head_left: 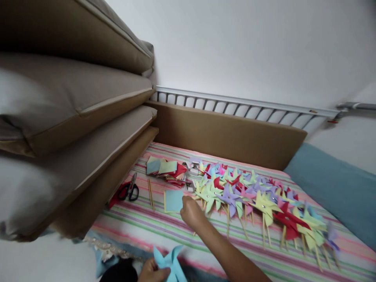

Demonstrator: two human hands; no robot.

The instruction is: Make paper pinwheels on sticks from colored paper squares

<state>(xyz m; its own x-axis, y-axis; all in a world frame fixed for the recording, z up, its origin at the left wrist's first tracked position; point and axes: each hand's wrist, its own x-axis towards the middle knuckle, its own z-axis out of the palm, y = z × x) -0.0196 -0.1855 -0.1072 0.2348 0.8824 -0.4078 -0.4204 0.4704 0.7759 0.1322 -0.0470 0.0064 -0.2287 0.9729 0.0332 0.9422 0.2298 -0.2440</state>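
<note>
My left hand [154, 271] is at the bottom edge, its thumb and fingers pinching a light blue paper pinwheel [171, 263] with folded blades. My right hand [190, 211] reaches over the striped cloth with its fingers curled closed. It is at the right edge of a light blue paper square [174, 200], which lies over a pale yellow sheet. Whatever those fingers hold, if anything, is hidden. Just beyond the hand is a small open box [190, 186], with another small box [193, 168] behind it.
Many finished pinwheels [232, 197] on sticks spread to the right. A stack of coloured paper squares [168, 167], two thin sticks [150, 194] and black-handled scissors [129, 190] lie leftward. Cushions [88, 84] are piled at left; a brown panel [229, 135] stands before a radiator [235, 105].
</note>
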